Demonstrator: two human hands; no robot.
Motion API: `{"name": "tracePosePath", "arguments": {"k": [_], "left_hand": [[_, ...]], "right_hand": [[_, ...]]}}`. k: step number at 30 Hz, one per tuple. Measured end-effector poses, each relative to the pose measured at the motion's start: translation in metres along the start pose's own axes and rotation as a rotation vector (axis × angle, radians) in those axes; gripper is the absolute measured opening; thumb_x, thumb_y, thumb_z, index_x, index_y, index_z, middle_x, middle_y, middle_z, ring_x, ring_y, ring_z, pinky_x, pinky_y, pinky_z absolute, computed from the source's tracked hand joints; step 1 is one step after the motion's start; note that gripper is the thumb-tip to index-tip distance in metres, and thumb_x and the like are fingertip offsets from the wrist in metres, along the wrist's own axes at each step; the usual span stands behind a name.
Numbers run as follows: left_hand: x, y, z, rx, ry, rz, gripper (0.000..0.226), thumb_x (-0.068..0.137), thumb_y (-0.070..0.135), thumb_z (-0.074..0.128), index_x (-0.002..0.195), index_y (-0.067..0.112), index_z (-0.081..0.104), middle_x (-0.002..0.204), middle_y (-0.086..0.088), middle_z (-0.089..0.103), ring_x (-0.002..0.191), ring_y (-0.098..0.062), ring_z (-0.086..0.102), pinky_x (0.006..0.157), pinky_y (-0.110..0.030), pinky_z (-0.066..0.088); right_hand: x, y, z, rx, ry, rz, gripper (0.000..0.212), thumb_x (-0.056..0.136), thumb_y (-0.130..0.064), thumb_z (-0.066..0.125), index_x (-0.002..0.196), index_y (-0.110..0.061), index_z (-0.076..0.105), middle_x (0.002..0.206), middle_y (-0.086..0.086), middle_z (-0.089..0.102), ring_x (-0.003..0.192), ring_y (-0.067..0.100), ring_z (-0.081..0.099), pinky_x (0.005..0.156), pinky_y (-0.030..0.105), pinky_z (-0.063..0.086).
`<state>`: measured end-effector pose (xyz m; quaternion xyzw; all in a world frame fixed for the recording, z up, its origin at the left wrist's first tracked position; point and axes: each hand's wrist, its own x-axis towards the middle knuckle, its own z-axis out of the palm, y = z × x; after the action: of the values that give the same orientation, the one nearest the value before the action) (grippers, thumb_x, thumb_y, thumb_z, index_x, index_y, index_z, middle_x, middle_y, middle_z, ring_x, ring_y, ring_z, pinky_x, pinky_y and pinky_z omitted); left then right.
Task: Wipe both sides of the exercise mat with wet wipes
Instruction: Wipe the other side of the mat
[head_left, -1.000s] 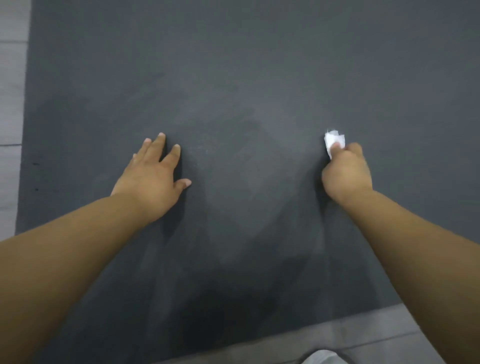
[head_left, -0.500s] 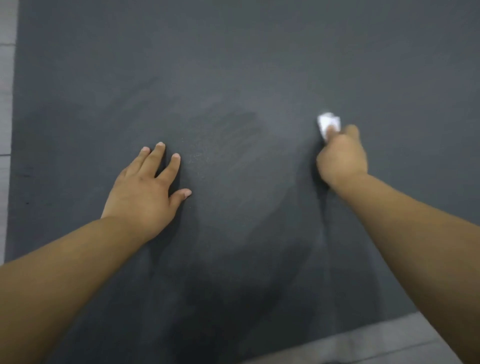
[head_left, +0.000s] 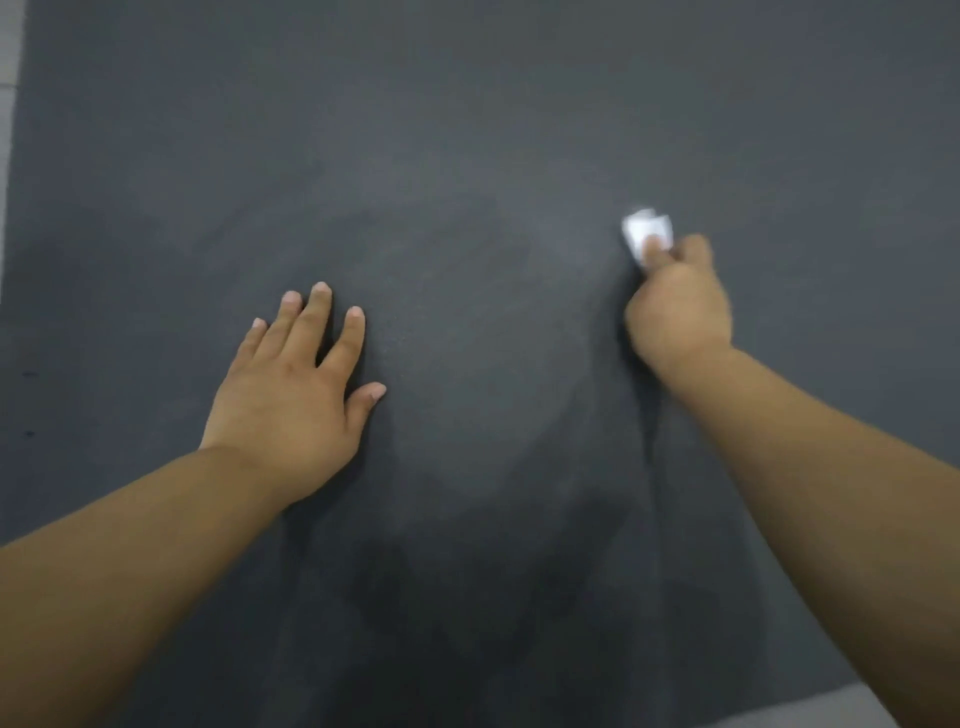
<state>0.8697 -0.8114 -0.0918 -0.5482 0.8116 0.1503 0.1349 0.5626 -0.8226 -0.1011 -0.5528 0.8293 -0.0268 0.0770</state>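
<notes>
A dark grey exercise mat (head_left: 493, 130) lies flat and fills nearly the whole view. My left hand (head_left: 296, 384) rests palm-down on it left of centre, fingers straight and spread. My right hand (head_left: 675, 306) is curled round a small crumpled white wet wipe (head_left: 647, 231) and presses it to the mat at centre right. Only the wipe's front end shows past my fingers. Faint darker streaks mark the mat between and below my hands.
A strip of pale grey floor (head_left: 8, 156) shows along the mat's left edge. Another patch of floor (head_left: 810, 712) shows past the mat's near edge at the bottom right.
My right hand has slid the wipe away from me, further up the mat. My left hand has stayed flat in its place. The view has shifted forward, hiding most of the near floor.
</notes>
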Motion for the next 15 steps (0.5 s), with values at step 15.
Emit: {"name": "tracePosePath", "arguments": {"k": [15], "left_hand": [[0.003, 0.007, -0.005, 0.109, -0.112, -0.043, 0.066, 0.095, 0.049, 0.006, 0.147, 0.017, -0.018, 0.153, -0.011, -0.026, 0.143, -0.030, -0.017, 0.118, -0.040, -0.004]], "right_hand": [[0.045, -0.029, -0.002, -0.115, -0.033, -0.045, 0.049, 0.086, -0.003, 0.042, 0.134, -0.007, 0.042, 0.127, 0.019, 0.039, 0.103, 0.041, 0.051, 0.086, 0.044, 0.044]]}}
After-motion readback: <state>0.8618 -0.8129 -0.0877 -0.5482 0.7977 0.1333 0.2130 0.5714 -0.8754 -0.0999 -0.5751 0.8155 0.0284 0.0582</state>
